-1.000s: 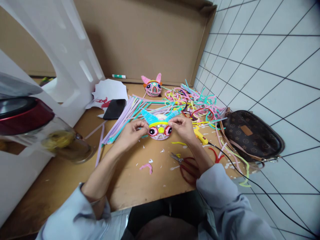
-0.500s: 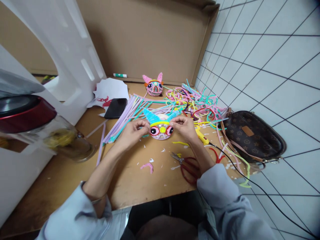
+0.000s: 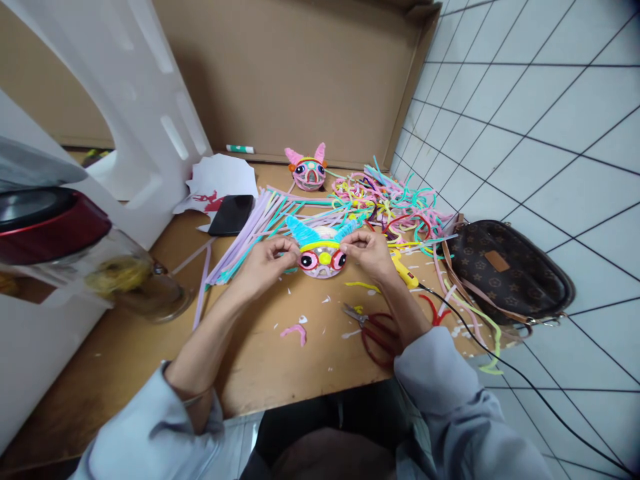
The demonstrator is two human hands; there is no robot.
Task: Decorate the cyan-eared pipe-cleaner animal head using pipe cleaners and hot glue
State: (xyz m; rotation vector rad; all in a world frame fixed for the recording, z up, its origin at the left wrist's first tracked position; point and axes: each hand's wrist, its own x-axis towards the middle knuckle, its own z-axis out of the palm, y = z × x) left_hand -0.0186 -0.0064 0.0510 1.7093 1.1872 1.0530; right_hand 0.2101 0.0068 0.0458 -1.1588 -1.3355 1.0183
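Observation:
In the head view a pipe-cleaner animal head [image 3: 325, 259] stands on the table in front of me. It has blue ears, a yellow brow band, pink-and-red rimmed eyes and a yellow nose. My left hand [image 3: 273, 260] closes thumb and forefinger at its left side, by the eye. On the opposite side, my right hand [image 3: 369, 253] pinches at the edge beneath the right ear. Whatever small part lies between the fingertips is hidden. Just below my right forearm are red-handled scissors [image 3: 379, 339], and a curved pink piece [image 3: 295, 333] lies nearer me.
A pink-eared head [image 3: 309, 173] sits behind, beside tangled pipe cleaners [image 3: 395, 200]. Straight lilac ones [image 3: 245, 233] lie left, near a phone [image 3: 231, 215]. A yellow glue gun [image 3: 404, 270] trails its cord past a brown bag [image 3: 505, 270]. A glass jar [image 3: 145, 280] stands left.

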